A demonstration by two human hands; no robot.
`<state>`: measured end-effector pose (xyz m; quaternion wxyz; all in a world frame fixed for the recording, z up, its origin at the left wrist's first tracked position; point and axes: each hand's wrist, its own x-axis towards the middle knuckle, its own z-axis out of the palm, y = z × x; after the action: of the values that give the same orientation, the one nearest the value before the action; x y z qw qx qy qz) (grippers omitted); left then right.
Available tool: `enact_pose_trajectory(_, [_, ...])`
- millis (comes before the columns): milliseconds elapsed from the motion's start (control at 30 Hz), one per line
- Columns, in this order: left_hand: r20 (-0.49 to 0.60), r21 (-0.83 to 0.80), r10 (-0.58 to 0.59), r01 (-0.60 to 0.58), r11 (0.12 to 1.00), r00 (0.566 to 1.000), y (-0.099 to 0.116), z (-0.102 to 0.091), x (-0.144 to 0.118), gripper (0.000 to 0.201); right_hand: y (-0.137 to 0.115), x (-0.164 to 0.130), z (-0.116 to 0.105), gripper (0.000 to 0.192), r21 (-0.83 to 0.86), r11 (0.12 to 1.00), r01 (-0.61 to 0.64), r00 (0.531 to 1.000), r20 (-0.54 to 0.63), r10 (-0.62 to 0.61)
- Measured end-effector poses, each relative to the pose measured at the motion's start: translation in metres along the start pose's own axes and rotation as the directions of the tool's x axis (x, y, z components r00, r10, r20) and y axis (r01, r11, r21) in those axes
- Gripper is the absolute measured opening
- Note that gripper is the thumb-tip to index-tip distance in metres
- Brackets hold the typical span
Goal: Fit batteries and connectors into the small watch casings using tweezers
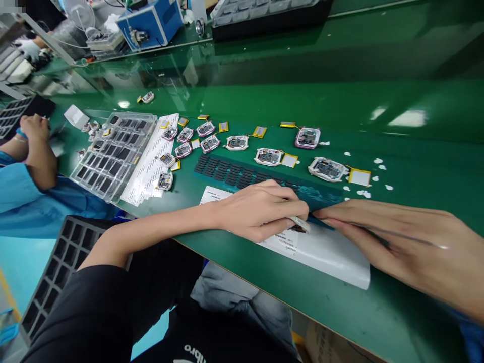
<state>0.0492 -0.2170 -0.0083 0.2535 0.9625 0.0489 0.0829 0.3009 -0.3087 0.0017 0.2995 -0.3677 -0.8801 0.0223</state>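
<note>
Holding white case (302,225) over paper (340,258) in left hand (262,209), metal tool (427,242) in right hand (404,254); perhaps risking scratches by slipping.

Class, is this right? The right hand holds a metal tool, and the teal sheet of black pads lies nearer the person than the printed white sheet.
Not nearer: the head view shows the teal sheet of black pads lying beyond the printed white sheet. The right hand does hold a metal tool.
</note>
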Motion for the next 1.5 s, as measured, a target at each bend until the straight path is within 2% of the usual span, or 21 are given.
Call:
enact_pose_trajectory(100, [-0.007,0.021,0.002,-0.002,1.0,1.0,0.001,-0.001,0.001,0.037,0.0,-0.006,0.0,0.03,-0.102,0.994,0.024,0.999,0.027,-0.022])
enact_pose_trajectory(167, [-0.006,0.012,-0.005,0.005,1.0,1.0,0.002,-0.002,0.001,0.037,0.003,-0.008,0.0,0.03,-0.107,0.994,0.001,0.999,0.042,0.003])
enact_pose_trajectory(267, [-0.019,0.017,0.009,-0.009,1.0,1.0,0.002,-0.001,0.0,0.038,0.008,-0.007,-0.001,0.029,-0.032,0.998,-0.053,0.999,0.004,0.053])
enact_pose_trajectory(433, [-0.046,0.199,0.157,-0.145,0.969,0.987,0.001,0.006,-0.002,0.038,0.003,0.005,-0.003,0.021,0.064,0.996,-0.063,0.998,-0.004,0.063])
enact_pose_trajectory(533, [-0.062,0.253,0.191,-0.169,0.953,0.98,0.0,0.009,-0.002,0.036,-0.002,0.006,-0.003,0.023,0.095,0.992,-0.082,0.997,0.0,0.083])
enact_pose_trajectory(667, [-0.056,0.31,0.185,-0.159,0.937,0.981,0.0,0.01,-0.001,0.032,-0.001,0.001,-0.002,0.023,0.053,0.992,-0.118,0.993,-0.007,0.119])
enact_pose_trajectory(833, [-0.039,0.354,0.174,-0.149,0.923,0.984,0.005,0.007,-0.001,0.029,0.007,-0.001,-0.004,0.022,0.069,0.993,-0.093,0.996,0.013,0.093])
enact_pose_trajectory(1000, [-0.046,0.375,0.073,-0.051,0.926,0.996,0.011,0.01,0.001,0.028,0.006,0.0,-0.005,0.025,0.093,0.992,-0.082,0.996,-0.013,0.083])
enact_pose_trajectory(1100, [-0.056,0.392,0.066,-0.039,0.919,0.996,0.014,0.012,0.004,0.029,0.001,0.001,-0.004,0.027,0.077,0.992,-0.097,0.995,-0.018,0.099])
enact_pose_trajectory(1267, [-0.063,0.388,0.061,-0.032,0.921,0.996,0.02,0.011,0.007,0.029,0.008,-0.006,-0.003,0.026,-0.039,0.999,0.006,1.0,0.005,-0.006])
enact_pose_trajectory(1400, [-0.031,0.396,0.054,-0.037,0.917,0.998,0.018,0.011,0.007,0.029,0.017,-0.016,-0.009,0.025,-0.193,0.975,-0.114,0.993,-0.047,0.107])
enact_pose_trajectory(1500, [-0.039,0.356,0.191,-0.165,0.92,0.981,0.015,0.008,0.004,0.029,0.014,-0.017,-0.013,0.033,-0.207,0.954,-0.218,0.975,-0.073,0.208])
